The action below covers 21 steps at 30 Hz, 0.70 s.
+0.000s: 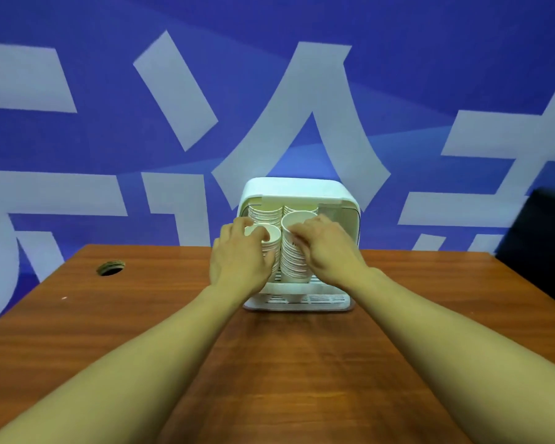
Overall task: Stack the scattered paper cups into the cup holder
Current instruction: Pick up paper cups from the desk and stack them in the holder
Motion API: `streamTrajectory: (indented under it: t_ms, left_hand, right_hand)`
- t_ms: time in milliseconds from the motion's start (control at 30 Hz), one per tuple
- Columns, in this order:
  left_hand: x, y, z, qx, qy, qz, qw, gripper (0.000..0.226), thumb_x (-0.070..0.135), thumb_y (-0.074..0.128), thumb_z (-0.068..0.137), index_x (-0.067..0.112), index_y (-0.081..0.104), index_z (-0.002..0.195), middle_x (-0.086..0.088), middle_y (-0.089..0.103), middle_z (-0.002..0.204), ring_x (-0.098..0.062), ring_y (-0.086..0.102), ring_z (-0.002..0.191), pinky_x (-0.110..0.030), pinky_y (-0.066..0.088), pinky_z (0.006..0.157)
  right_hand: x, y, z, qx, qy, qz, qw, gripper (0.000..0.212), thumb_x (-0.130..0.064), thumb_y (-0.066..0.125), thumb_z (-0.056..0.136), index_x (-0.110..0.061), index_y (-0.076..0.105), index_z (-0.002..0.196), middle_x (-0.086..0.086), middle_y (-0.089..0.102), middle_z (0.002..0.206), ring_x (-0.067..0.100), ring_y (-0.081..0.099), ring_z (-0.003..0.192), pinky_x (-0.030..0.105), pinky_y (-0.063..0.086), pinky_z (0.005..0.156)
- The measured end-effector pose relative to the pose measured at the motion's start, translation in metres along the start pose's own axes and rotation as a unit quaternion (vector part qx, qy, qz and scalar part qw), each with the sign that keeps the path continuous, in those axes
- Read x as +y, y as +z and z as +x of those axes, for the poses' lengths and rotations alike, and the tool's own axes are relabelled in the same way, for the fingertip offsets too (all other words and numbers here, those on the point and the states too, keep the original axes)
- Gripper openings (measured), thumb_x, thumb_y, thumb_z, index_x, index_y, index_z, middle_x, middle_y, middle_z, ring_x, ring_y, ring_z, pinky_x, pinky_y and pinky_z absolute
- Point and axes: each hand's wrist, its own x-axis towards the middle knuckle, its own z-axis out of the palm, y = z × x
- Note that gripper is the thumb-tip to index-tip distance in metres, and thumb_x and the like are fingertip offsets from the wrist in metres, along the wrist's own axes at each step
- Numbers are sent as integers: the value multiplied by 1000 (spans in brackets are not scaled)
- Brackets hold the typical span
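Observation:
A white box-shaped cup holder (302,189) stands at the far middle of the wooden table (269,347), its front open. Inside are stacks of white paper cups: two at the back (265,213) and two taller front stacks. My left hand (241,254) curls its fingers over the rim of the left front stack (271,235). My right hand (326,245) grips the side of the right front stack (293,257), fingers curled over its upper cups. The holder's slotted base tray (302,299) shows below the stacks.
A round cable hole (111,267) is cut into the table at the far left. A blue wall with large white characters (302,107) rises right behind the holder. A dark object (542,245) stands at the table's far right edge.

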Motion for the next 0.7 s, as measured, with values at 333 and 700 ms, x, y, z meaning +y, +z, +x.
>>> streamTrajectory:
  t_ms: [333,700]
  left_hand:
    - [-8,19,2,-66,-29,-52,996,35,44,60,89,27,57,119,-6,45,135,-30,53,112,-38,45,86]
    - [-8,23,-2,-71,-44,-66,994,35,46,64,86,25,47,110,-8,57,111,-32,55,101,-34,33,72]
  right_hand:
    - [8,45,-6,5,4,-120,993,41,-57,38,93,-25,49,116,1,57,99,24,49,99,43,32,90]
    - [7,56,-12,75,34,-51,995,58,-54,65,78,-23,47,124,6,47,116,27,40,113,41,31,93]
